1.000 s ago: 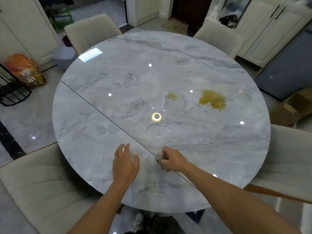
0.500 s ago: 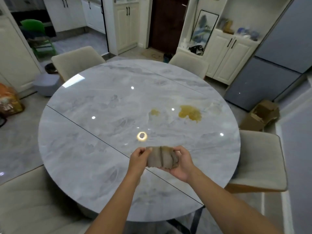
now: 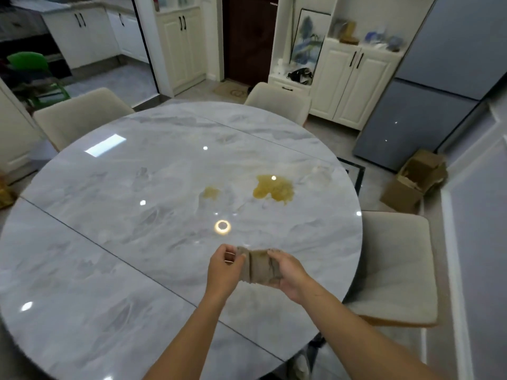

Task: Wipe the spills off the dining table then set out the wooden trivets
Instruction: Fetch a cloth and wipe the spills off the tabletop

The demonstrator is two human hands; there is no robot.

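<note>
A round grey marble dining table (image 3: 109, 242) fills the view. Two yellow-brown spills lie on it to the right of centre: a large spill (image 3: 274, 189) and, left of it, a small spill (image 3: 211, 192). A folded brownish-grey cloth (image 3: 259, 268) is held above the table's near side by both hands. My left hand (image 3: 223, 266) pinches its left edge. My right hand (image 3: 288, 274) cups it from the right and below. No wooden trivets are in view.
Beige chairs stand around the table: one at the right (image 3: 395, 264), one at the back left (image 3: 79, 116), one at the back (image 3: 277, 102). A cardboard box (image 3: 414, 185) sits on the floor by the grey fridge (image 3: 428, 111). White cabinets (image 3: 354, 80) line the wall.
My hands went from resting on the table, the right one closed on a small bundle, to holding the cloth between them above it. The view has tilted up toward the room.
</note>
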